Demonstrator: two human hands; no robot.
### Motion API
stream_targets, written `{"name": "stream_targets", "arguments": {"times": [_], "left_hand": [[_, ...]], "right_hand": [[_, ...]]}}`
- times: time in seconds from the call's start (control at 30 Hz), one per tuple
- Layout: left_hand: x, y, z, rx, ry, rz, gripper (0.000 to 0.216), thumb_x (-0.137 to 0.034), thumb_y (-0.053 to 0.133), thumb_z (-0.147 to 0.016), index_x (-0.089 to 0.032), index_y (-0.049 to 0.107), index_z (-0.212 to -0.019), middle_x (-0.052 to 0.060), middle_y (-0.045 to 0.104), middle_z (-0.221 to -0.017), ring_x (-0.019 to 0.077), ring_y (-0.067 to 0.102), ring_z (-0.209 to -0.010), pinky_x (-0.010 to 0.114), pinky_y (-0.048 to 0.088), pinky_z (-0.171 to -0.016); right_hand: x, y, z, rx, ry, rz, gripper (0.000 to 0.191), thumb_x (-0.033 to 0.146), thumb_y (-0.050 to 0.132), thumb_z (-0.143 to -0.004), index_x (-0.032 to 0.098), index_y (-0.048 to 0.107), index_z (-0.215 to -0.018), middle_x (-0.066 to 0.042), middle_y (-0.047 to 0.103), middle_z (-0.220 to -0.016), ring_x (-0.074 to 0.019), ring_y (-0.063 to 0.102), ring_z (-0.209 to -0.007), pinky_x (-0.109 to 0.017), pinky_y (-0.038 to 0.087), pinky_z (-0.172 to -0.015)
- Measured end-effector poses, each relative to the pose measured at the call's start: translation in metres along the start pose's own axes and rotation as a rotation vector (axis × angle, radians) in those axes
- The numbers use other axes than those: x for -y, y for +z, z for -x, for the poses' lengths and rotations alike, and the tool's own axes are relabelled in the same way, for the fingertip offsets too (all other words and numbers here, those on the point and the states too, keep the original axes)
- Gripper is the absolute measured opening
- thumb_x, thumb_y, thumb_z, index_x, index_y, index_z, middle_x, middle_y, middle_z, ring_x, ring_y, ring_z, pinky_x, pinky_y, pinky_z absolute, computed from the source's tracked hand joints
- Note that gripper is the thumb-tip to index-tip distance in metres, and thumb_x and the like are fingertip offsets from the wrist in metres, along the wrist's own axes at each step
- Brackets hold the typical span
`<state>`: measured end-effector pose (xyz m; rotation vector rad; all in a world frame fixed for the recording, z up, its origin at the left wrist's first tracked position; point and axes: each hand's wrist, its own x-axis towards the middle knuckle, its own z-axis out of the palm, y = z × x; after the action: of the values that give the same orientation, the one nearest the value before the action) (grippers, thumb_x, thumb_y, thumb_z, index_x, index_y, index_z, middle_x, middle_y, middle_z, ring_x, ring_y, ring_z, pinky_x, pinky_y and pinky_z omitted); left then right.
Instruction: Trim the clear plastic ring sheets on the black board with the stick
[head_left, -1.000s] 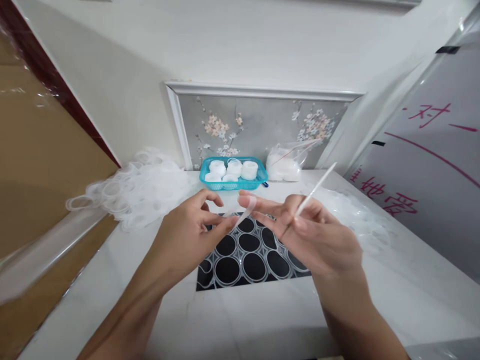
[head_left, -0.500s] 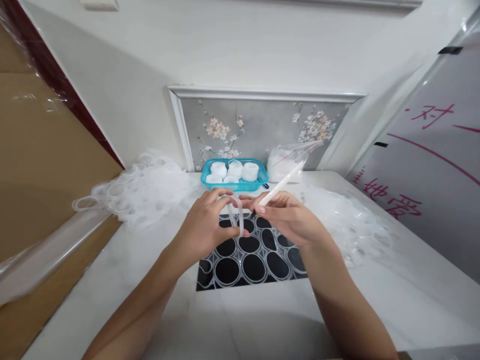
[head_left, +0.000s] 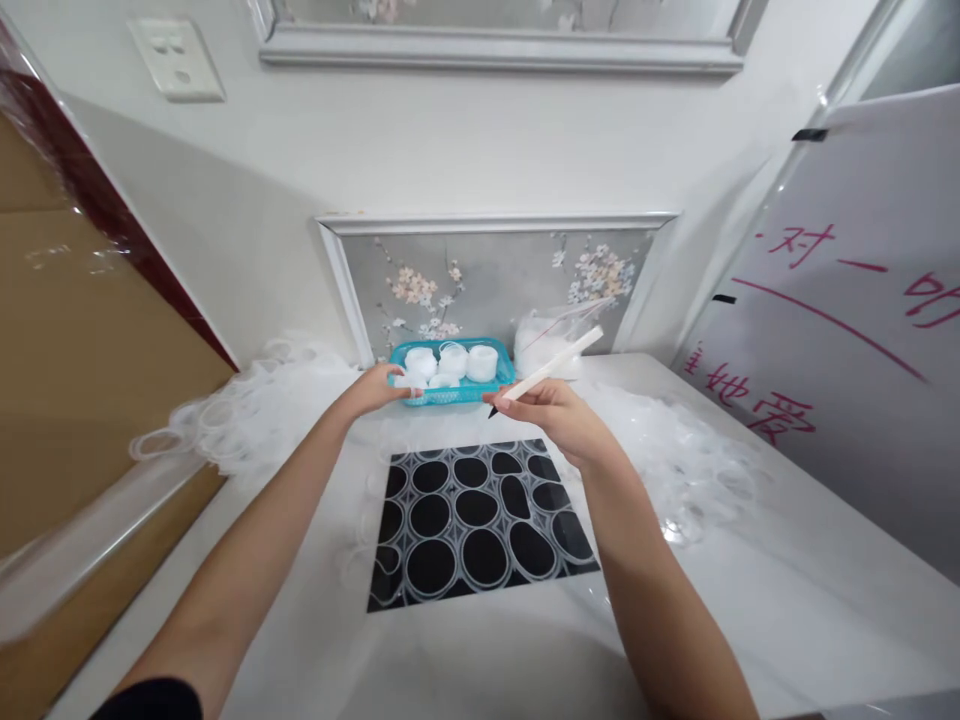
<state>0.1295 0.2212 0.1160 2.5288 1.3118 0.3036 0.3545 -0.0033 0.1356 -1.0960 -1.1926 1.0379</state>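
Note:
My left hand [head_left: 373, 388] reaches forward to the near left rim of a turquoise basket [head_left: 498, 385] and pinches a small white ring at its edge. The basket holds several white rolled rings [head_left: 452, 360]. My right hand [head_left: 551, 411] hovers just in front of the basket, closed on a thin white pen-like stick [head_left: 551, 365] with a dark tip that points down to the left. Below both hands a black mat [head_left: 472, 520] carries several clear plastic rings laid flat.
Heaps of clear plastic rings lie at the left [head_left: 247, 405] and right [head_left: 679, 455] of the white table. A clear bag [head_left: 546, 345] of white pieces stands beside the basket. A flower picture [head_left: 495, 280] leans on the wall; a white board with red writing [head_left: 832, 330] stands at the right.
My left hand went forward from above the mat to the basket with the ring. My right hand drifted forward with the stick. The camera tilted up.

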Motion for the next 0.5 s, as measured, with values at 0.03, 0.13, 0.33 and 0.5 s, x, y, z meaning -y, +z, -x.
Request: {"name": "stream_targets", "arguments": {"times": [0.03,0.13,0.33,0.5], "left_hand": [[-0.002,0.000,-0.015,0.006,0.012,-0.019,0.059,-0.054,0.070,-0.074,-0.013,0.064,-0.116,0.012,0.065,-0.125,0.0290,0.060,-0.115,0.032,0.048,-0.095],[-0.012,0.006,-0.053,0.017,0.052,-0.087,0.062,-0.051,0.075,-0.071,-0.013,0.064,-0.119,0.015,0.061,-0.132,0.0317,0.056,-0.121,0.035,0.044,-0.101],[-0.025,0.023,-0.092,0.044,0.133,-0.191,0.074,-0.036,0.080,-0.068,-0.015,0.055,-0.134,0.013,0.064,-0.128,0.0341,0.053,-0.125,0.038,0.042,-0.102],[-0.025,0.031,-0.100,0.143,0.212,-0.206,0.072,-0.032,0.074,-0.073,-0.015,0.050,-0.139,0.000,0.071,-0.097,0.0201,0.066,-0.096,0.024,0.048,-0.082]], "right_hand": [[0.000,-0.003,-0.001,-0.018,-0.008,0.000,0.027,0.046,0.083,-0.068,0.022,0.077,-0.080,-0.007,0.079,-0.096,-0.0250,0.069,-0.104,-0.045,0.046,-0.102],[-0.001,-0.010,-0.003,-0.065,-0.024,0.002,0.024,0.043,0.082,-0.069,0.022,0.077,-0.079,-0.008,0.079,-0.097,-0.0256,0.069,-0.104,-0.045,0.046,-0.102],[0.000,-0.020,-0.004,-0.153,-0.044,0.005,0.017,0.040,0.078,-0.072,0.024,0.077,-0.079,-0.007,0.079,-0.098,-0.0259,0.069,-0.105,-0.045,0.047,-0.102],[-0.006,-0.025,-0.007,-0.170,-0.010,0.043,0.018,0.041,0.077,-0.073,0.023,0.078,-0.078,-0.007,0.079,-0.097,-0.0268,0.070,-0.104,-0.044,0.049,-0.099]]}}
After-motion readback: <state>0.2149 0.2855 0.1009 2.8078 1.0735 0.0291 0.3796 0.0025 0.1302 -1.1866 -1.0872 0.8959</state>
